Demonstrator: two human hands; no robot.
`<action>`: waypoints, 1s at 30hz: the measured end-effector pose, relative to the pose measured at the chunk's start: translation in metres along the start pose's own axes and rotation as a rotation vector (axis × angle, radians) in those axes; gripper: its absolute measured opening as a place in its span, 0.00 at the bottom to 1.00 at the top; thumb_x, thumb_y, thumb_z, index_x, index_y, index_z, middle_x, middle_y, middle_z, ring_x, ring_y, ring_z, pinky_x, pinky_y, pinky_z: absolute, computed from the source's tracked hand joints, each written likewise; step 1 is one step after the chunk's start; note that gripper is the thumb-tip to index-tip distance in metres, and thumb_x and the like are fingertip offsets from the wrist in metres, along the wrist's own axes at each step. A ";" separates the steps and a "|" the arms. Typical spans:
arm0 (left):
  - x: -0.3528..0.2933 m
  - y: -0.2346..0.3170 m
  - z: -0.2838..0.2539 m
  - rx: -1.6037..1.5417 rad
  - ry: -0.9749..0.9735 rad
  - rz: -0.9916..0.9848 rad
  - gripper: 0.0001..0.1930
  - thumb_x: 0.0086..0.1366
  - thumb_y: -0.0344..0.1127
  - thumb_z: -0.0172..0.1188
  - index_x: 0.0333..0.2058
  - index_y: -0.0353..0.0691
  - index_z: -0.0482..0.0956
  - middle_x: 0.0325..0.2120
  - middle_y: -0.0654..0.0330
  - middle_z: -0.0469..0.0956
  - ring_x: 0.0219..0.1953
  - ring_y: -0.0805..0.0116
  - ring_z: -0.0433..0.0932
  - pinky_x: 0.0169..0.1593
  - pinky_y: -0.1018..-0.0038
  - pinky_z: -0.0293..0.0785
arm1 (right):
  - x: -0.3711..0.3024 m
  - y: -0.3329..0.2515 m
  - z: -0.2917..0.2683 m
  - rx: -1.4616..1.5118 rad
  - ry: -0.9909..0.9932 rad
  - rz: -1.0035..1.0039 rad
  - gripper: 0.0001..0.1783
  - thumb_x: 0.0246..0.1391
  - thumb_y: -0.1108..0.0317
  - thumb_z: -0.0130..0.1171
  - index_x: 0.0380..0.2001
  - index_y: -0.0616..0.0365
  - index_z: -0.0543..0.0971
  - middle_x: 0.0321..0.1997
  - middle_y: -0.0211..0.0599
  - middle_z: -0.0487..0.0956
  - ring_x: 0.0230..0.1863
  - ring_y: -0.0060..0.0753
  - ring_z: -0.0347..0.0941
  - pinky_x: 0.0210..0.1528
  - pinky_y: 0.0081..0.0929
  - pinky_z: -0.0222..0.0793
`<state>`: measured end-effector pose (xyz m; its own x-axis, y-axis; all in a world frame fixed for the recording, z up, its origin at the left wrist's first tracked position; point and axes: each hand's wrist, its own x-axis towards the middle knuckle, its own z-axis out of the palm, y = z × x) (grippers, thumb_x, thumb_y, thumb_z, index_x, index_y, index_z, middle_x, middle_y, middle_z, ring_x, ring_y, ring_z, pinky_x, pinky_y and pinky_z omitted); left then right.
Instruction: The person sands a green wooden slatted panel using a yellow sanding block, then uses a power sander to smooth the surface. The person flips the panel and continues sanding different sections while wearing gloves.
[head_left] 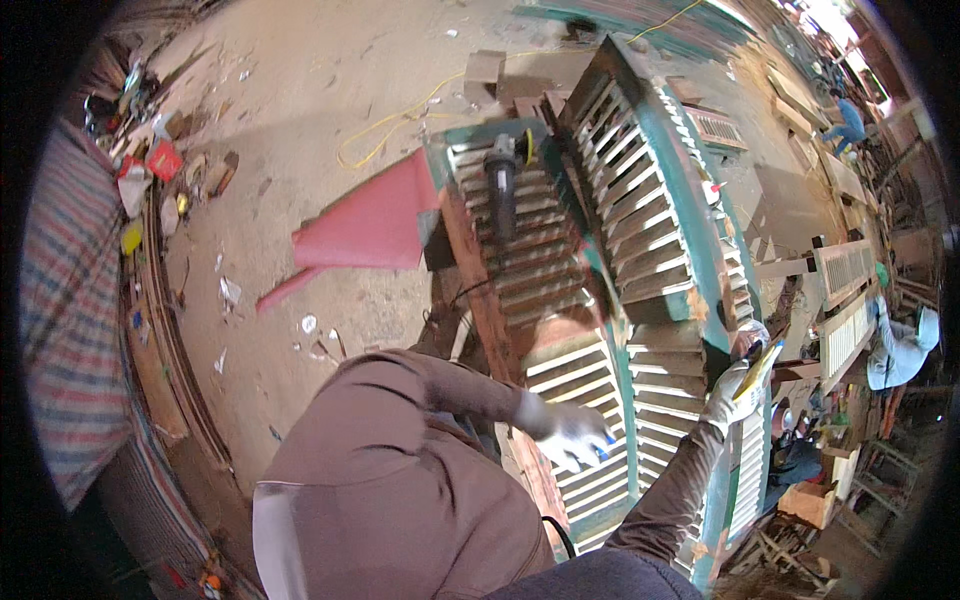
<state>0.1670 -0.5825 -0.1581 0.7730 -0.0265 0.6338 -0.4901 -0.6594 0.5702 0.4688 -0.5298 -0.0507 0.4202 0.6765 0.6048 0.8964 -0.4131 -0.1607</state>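
Observation:
My left hand [572, 436], in a pale glove, is over the white-edged slats of a green-framed louvered shutter [630, 420]. Its fingers are curled and a little blurred, and a small blue bit [607, 446] shows at the fingertips; what it is I cannot make out. My right hand [727, 396], also gloved, is closed around a yellow and white container [757, 378], perhaps a tube or bottle, held tilted above the shutter's right side. A second louvered shutter [640, 200] leans up at an angle. A dark cylindrical power tool [501, 185] lies on the slats farther off.
A red sheet [375, 225] lies on the dusty floor left of the shutters, near a yellow cord [375, 135]. Long boards [165, 320] and scattered rubbish line the left, beside a striped tarp [75, 320]. Two other people, one in a light blue top [895, 350], are on the right among loose shutter panels [845, 340].

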 end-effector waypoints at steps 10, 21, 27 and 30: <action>-0.116 -0.242 -0.467 0.380 1.134 -0.852 0.22 0.69 0.38 0.61 0.59 0.37 0.74 0.54 0.50 0.76 0.58 0.56 0.76 0.61 0.60 0.72 | -0.036 -0.007 -0.004 -0.457 -0.015 0.114 0.27 0.66 0.65 0.50 0.68 0.50 0.66 0.56 0.42 0.76 0.48 0.44 0.78 0.46 0.35 0.76; -0.060 -0.436 -0.600 0.034 1.150 -0.618 0.22 0.73 0.49 0.57 0.51 0.35 0.81 0.44 0.57 0.83 0.50 0.62 0.79 0.57 0.63 0.73 | -0.055 -0.017 -0.016 -0.868 -0.194 0.622 0.20 0.69 0.52 0.55 0.53 0.53 0.77 0.38 0.36 0.83 0.30 0.39 0.82 0.29 0.35 0.79; -0.079 -0.373 -0.601 -0.165 1.026 -0.631 0.19 0.77 0.45 0.53 0.49 0.36 0.83 0.43 0.58 0.83 0.48 0.69 0.78 0.56 0.66 0.74 | -0.049 -0.024 -0.032 -0.959 -0.145 0.563 0.20 0.69 0.55 0.54 0.55 0.55 0.77 0.42 0.40 0.82 0.36 0.42 0.81 0.37 0.37 0.77; -0.106 -0.399 -0.593 -0.312 1.029 -0.670 0.14 0.72 0.48 0.58 0.38 0.45 0.80 0.31 0.62 0.75 0.32 0.71 0.73 0.38 0.68 0.69 | -0.041 -0.026 -0.029 -0.909 -0.101 0.540 0.20 0.69 0.56 0.54 0.56 0.57 0.76 0.44 0.42 0.82 0.40 0.43 0.80 0.41 0.38 0.76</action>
<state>0.0420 0.1287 -0.1429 0.3049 0.9298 0.2061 -0.3075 -0.1087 0.9453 0.4237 -0.5646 -0.0486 0.7783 0.2972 0.5532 0.1625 -0.9462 0.2798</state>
